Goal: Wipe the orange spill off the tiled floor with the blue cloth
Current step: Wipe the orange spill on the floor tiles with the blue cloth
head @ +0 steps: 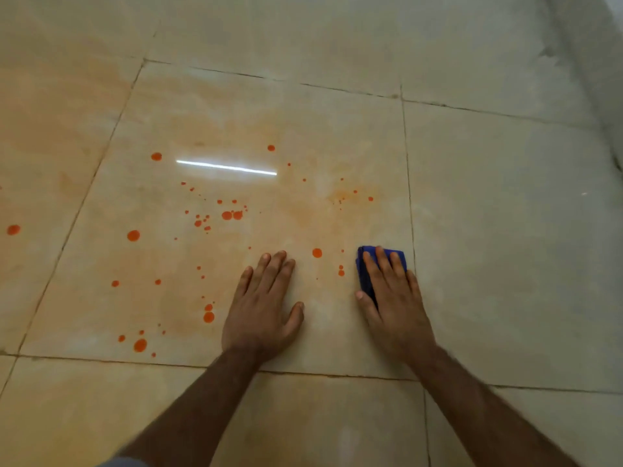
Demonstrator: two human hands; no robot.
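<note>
- I see a deep blue cloth [364, 278] under my right fingers [381, 264].
- Bright orange spill [226, 215] dots speckle cream, dark-jointed tiled floor [488, 197] beyond my left fingers [276, 267].

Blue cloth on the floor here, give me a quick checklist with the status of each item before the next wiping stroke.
1. Blue cloth under the right hand: ok, palm pressed flat on it.
2. Cloth folded into a pad: ok, it looks bunched compactly.
3. Left hand clear of the drops: ok, flat on a bare patch of tiled floor.
4. Nearest orange drops within a leftward stroke: ok, just left of the cloth.
5. Spill cleared: not ok, many drops and a faint orange smear remain.
6. Cloth's underside clean: cannot tell, hidden.
</note>
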